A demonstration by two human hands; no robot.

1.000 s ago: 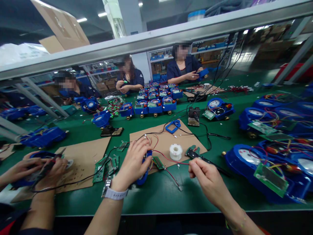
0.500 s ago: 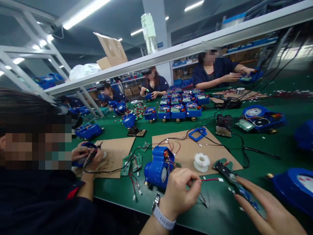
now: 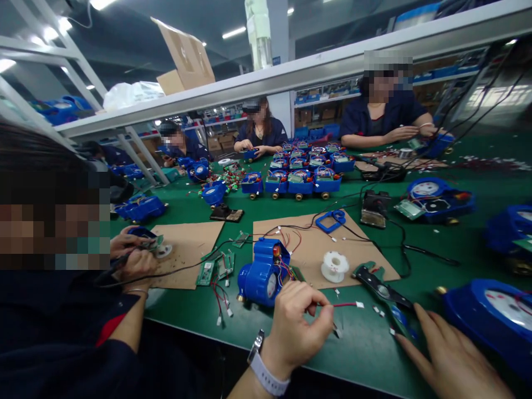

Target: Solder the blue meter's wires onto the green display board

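Just before the spool, the left hand pinches a wire; to the spool's right, the right hand spreads its fingers around the pliers.

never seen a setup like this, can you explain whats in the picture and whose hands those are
This is one view, from a camera worn on a person's head, looking down at their bare hands. The left hand pinches a red wire with a white connector. The right hand is open at the handles of a pliers-like tool; contact is unclear. On the green table are a blue housing, circuit boards and a white spool on cardboard. A co-worker's hand shows at left.
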